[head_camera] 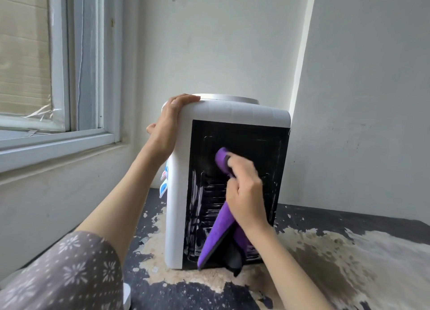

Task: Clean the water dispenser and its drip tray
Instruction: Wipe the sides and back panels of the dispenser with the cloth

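— Where's the water dispenser point(223, 123) standing?

— On the table point(349, 251), near its back-left corner, close to the wall and the window point(58, 77). Its black back panel point(244, 137) faces the camera; the taps point(164, 181) stick out on its left side.

— And the hands?

— The right hand point(246, 193) has its fingers curled round a purple cloth point(218, 235), pressing the bunched top against the black panel just above the vent slats. The rest of the cloth hangs down to the table. The left hand point(169, 125) rests on the dispenser's top left corner, fingers fairly straight over the white edge.

— The table itself?

— Dark, with its surface peeled away in pale patches around the dispenser's base. A grey patterned sleeve point(65, 274) shows at the lower left.
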`<action>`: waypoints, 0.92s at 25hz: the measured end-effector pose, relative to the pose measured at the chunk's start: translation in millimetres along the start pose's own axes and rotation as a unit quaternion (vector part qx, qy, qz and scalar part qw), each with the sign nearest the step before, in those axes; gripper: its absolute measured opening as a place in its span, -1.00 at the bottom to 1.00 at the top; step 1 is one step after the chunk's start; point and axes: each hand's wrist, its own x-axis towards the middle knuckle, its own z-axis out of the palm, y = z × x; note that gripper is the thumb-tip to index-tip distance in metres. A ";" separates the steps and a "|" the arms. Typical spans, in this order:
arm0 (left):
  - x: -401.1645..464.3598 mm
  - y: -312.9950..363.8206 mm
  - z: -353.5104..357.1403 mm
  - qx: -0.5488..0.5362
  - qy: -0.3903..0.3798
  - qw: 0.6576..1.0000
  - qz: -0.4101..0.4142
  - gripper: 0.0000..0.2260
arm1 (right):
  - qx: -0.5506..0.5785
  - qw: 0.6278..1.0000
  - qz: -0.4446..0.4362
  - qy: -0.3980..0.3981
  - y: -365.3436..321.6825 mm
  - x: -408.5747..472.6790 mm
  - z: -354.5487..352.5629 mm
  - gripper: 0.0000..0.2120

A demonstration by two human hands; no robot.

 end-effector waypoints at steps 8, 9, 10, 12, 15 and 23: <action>-3.4 10.2 5.8 0.033 0.033 0.998 -0.038 -0.56 | -0.019 1.000 -0.003 0.012 -5.5 39.5 3.2 -0.68; -3.3 10.4 6.5 0.034 0.039 0.998 -0.038 -0.56 | -0.024 1.000 -0.020 0.000 -7.7 41.5 5.9 -0.67; -3.3 10.7 6.9 0.036 0.043 0.998 -0.036 -0.55 | -0.028 0.999 -0.034 -0.008 -10.2 44.1 8.6 -0.66; -3.3 10.1 7.0 0.039 0.045 0.998 -0.030 -0.55 | -0.031 0.998 -0.058 -0.020 -14.2 50.3 11.1 -0.63; -2.0 6.8 6.6 0.033 0.048 0.998 -0.024 -0.55 | -0.042 0.990 -0.112 -0.068 -15.8 50.3 10.9 -0.64; -1.7 7.5 2.2 0.014 0.024 0.999 -0.027 -0.56 | -0.048 0.990 -0.059 -0.119 0.0 -1.5 -3.1 -0.66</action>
